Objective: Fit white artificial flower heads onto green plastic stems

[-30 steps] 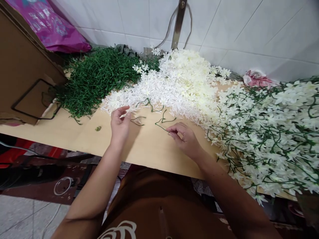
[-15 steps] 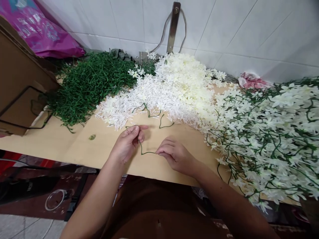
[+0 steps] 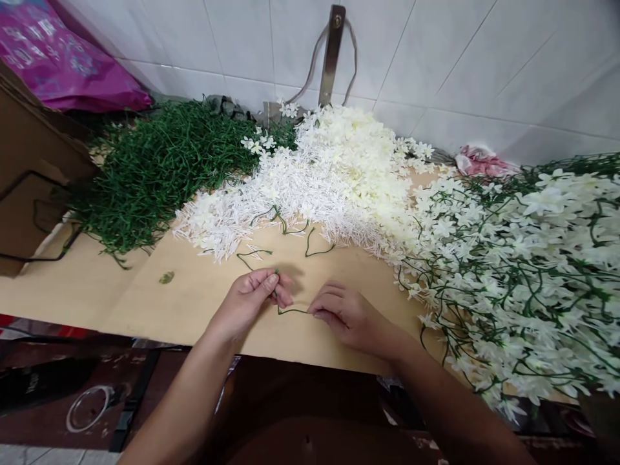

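Between my two hands runs a thin green plastic stem [image 3: 292, 310], bent at a sharp angle. My left hand [image 3: 254, 297] pinches one end between thumb and fingers, with a green tip showing above the thumb. My right hand [image 3: 339, 313] has its fingertips closed on the other end. Both hands hover low over the brown cardboard surface [image 3: 203, 310]. Just beyond them lie loose green stems, one bent stem [image 3: 317, 250] ahead of my right hand and another stem [image 3: 247, 258] ahead of my left.
A heap of green stems [image 3: 169, 161] lies at back left, beside white stamens [image 3: 310, 187] and cream flower heads [image 3: 358, 148]. Assembled white flowers [image 3: 523, 278] cover the right side. A cardboard box [image 3: 39, 168] and purple bag [image 3: 72, 58] stand left. A metal bracket [image 3: 332, 58] rises against the tiled wall.
The view has shifted slightly. Both hands have come a little nearer to me, still holding the stem. My left thumb has moved along the stem, and its tip now shows above the thumb.
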Motion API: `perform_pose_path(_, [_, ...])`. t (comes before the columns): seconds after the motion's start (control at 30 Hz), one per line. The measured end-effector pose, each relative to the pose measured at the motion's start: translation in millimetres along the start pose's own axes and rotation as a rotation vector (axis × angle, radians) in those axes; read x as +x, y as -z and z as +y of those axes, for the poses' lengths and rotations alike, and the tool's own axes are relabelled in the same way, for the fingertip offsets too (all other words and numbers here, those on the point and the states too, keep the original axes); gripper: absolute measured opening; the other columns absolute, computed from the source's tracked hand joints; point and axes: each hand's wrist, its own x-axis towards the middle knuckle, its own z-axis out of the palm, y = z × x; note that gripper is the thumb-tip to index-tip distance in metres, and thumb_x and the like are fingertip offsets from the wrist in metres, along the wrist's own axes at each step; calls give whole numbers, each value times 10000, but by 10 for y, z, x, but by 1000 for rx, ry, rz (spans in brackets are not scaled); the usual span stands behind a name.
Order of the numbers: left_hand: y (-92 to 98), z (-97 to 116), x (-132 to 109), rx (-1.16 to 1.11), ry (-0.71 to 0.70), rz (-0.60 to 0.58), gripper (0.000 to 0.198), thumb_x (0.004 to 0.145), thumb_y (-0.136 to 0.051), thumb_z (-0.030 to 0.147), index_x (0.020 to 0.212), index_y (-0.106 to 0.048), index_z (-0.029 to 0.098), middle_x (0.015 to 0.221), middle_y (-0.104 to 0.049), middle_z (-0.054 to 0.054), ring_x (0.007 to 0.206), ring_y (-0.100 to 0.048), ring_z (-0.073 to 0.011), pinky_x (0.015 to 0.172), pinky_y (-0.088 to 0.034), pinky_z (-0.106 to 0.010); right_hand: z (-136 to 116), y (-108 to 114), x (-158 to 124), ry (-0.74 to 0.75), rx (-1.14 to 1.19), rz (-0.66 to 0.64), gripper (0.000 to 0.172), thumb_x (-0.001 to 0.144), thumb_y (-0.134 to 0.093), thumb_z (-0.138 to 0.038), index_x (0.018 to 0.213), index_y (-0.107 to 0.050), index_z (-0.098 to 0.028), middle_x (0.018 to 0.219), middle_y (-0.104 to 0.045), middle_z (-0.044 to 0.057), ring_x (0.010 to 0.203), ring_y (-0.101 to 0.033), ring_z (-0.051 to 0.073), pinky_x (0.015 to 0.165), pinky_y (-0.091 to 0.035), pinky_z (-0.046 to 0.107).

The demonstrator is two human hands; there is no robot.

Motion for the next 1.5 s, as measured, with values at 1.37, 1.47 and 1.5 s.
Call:
perform_pose_path(1.37, [-220,492,1427,856,-372,222,59,753,-621,205,699,-638,190,677,-599,-26,640,-480,-159,684,-348,-309,1000,634,886,-530,-88,378,60,779,-598,-167,736,-562,-190,742,-559,20,662,-490,144,695,-444,335])
perform_pose_path(1.47, [-241,547,1344,546,-299,209,60,703,-659,206,732,-618,173,665,-571,2,619,-471,-127,652,-356,-278,950,619,852,-582,164,414,46,778,-588,-185,741,-562,-190,662,-531,-16,586,-462,116,629,-426,312])
perform_pose_path(1.5, [-257,561,1311,465,-281,193,79,690,-668,197,740,-615,167,666,-563,7,624,-476,-122,655,-362,-273,945,606,854,-590,224,408,43,774,-587,-178,737,-568,-187,645,-527,-23,577,-462,111,622,-425,308])
